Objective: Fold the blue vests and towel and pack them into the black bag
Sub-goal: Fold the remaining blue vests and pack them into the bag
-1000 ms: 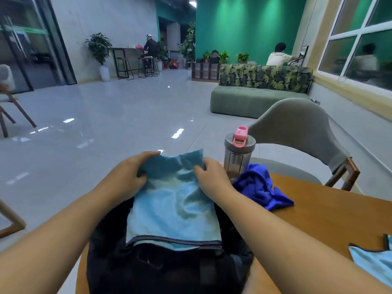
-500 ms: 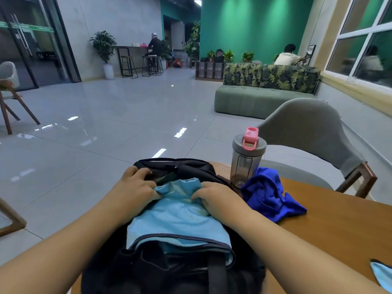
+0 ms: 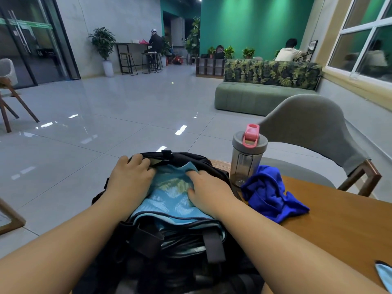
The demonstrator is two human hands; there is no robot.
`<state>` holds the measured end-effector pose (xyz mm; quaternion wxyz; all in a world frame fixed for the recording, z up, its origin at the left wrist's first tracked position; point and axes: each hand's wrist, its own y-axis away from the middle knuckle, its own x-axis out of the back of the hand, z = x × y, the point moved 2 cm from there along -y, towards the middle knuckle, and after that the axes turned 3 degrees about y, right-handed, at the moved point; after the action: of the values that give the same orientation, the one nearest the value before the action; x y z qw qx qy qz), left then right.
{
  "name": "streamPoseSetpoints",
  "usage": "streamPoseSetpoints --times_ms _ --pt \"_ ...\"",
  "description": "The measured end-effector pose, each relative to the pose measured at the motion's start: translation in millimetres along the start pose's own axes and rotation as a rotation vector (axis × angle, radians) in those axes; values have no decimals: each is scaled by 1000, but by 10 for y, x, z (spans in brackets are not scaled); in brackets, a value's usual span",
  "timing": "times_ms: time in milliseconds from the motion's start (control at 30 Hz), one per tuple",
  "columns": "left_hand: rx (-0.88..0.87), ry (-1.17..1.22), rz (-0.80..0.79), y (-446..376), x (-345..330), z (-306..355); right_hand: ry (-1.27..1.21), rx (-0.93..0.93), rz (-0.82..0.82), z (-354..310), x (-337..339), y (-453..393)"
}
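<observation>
The black bag [image 3: 180, 249] stands open on the table's near-left corner. A folded light blue vest [image 3: 169, 200] lies in its mouth, one corner sticking up at the far side. My left hand [image 3: 131, 179] sits on the vest's far left edge, fingers curled down by the bag's far rim. My right hand [image 3: 209, 194] presses flat on the vest's right side. A crumpled royal blue towel [image 3: 269, 196] lies to the right of the bag. Another light blue vest [image 3: 384, 277] shows only a corner at the lower right edge.
A grey shaker bottle [image 3: 248, 155] with a pink cap stands between bag and towel. The wooden table [image 3: 331, 228] stretches right. A grey chair [image 3: 314, 132] stands behind it. Tiled floor lies to the left; people sit far off.
Both hands have lowered the vest's far edge from above the bag down into its mouth. The bag's far rim now shows beyond the hands.
</observation>
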<state>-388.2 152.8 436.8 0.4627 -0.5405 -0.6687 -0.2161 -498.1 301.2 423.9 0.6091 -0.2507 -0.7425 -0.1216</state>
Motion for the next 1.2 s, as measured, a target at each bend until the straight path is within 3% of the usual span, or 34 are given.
streamPoseSetpoints --times_ms 133,333,467,533,633,733,833,1033,1200 --pt "45 -148 -87 22 0 36 -55 -104 -103 25 -39 -45" --pt "84 -160 -197 34 99 58 -423 -244 -323 80 -4 -119" --pt "103 29 -4 136 483 127 -659 -337 -326 113 -39 -149" --pt "-2 220 46 209 669 226 -693 -331 -332 86 -60 -155" --pt "-192 547 -172 308 643 437 -796 -344 -291 67 -80 -112" --pt "-166 564 -467 450 296 531 -652 -316 -215 122 -22 -57" --pt "-163 565 -546 541 106 505 -562 -356 -206 177 13 -12" --pt "-131 556 -520 575 164 493 -442 -365 -166 93 78 81" --pt "-100 613 -340 658 382 449 -123 -295 -247 -71 249 258"
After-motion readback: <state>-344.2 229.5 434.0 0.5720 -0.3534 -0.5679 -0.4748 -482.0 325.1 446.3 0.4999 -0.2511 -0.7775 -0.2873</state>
